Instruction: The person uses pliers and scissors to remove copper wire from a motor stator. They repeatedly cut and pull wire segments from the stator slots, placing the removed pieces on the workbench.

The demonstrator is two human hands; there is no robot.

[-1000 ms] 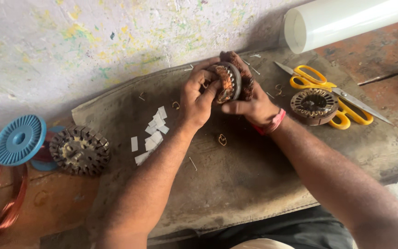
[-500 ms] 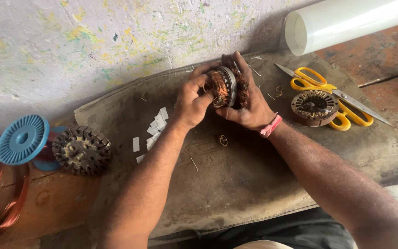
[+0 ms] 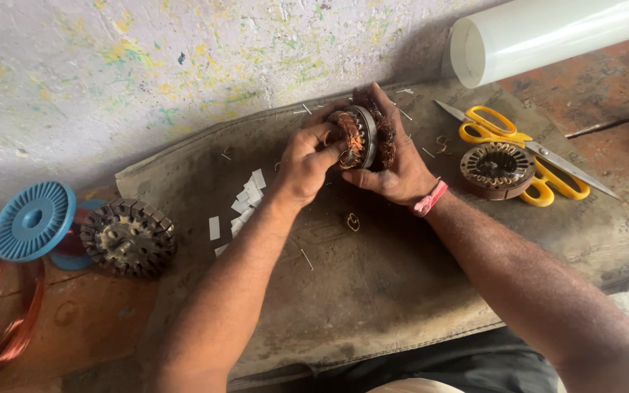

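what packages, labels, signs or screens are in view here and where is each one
No printed package, label, sign or screen shows.
Nearest to packaging: a white roll of sheet, a cylinder lying at the top right against the wall.
Blue plastic spool, round and ribbed, at the far left beside loose copper wire.
Small blank white paper slips, scattered on the brown mat left of the left hand.

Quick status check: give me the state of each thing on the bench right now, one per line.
Wound stator: held on edge in both hands.
Left hand: gripping the stator's coil side.
Right hand: cradling the stator from behind.
Second stator: lying flat on the mat.
Yellow scissors: lying flat, partly under it.
Bare core: lying flat.
Blue spool: on its side.
White roll: lying down.
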